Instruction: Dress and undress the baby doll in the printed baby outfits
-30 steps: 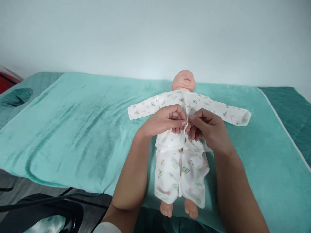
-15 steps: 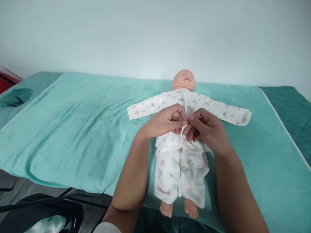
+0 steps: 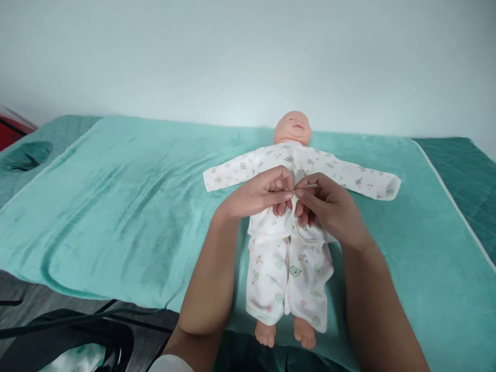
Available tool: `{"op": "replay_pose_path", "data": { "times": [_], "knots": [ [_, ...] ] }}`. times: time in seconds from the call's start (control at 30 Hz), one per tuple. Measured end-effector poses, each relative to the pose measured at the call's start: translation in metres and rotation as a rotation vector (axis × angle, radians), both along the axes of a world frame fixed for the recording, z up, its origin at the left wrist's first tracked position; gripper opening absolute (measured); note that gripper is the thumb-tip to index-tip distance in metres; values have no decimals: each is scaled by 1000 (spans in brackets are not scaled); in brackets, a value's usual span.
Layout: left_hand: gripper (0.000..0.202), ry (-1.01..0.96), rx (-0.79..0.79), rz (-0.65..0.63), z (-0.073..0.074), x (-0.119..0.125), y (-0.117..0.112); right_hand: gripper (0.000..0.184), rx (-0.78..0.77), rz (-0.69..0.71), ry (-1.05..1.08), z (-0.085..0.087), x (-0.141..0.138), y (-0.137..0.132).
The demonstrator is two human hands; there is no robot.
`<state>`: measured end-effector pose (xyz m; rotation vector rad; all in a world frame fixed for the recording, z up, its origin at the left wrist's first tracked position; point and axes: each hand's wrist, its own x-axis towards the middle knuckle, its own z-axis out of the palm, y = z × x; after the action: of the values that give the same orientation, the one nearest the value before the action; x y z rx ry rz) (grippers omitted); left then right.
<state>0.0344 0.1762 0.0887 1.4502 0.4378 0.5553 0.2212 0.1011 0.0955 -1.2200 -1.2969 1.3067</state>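
Note:
A baby doll (image 3: pixel 291 128) lies on its back, head toward the wall and bare feet toward me. It wears a white printed baby jacket (image 3: pixel 271 223) with both sleeves spread out, and matching trousers (image 3: pixel 267 274). Over the doll's belly, my left hand (image 3: pixel 267 191) pinches the jacket's front edge between thumb and index finger. My right hand (image 3: pixel 323 201) pinches the other side of the opening, its thumb tip almost touching the left one. The small fastening between the fingertips is mostly hidden by them.
A light green plush cover (image 3: pixel 116 206) spreads over the bed, with a darker green layer (image 3: pixel 457 175) at the right. Toward the left end is a round face hole (image 3: pixel 27 155). A black chair-like object (image 3: pixel 70 336) stands at the lower left. A pale wall (image 3: pixel 232 62) rises behind.
Both hands stay at the jacket front. My fingertips have shifted slightly left and a small gap has opened between them. The doll has not moved.

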Motion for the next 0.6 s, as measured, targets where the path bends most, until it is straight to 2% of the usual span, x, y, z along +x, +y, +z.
{"op": "replay_pose_path", "data": {
  "times": [0.3,0.6],
  "knots": [
    [9,47,-1,-22,5,-1,-2,19,-11,29,-24,1,1,0],
    [13,115,6,28,9,1,-6,14,-4,38,-43,-1,2,-1]
  ]
}}
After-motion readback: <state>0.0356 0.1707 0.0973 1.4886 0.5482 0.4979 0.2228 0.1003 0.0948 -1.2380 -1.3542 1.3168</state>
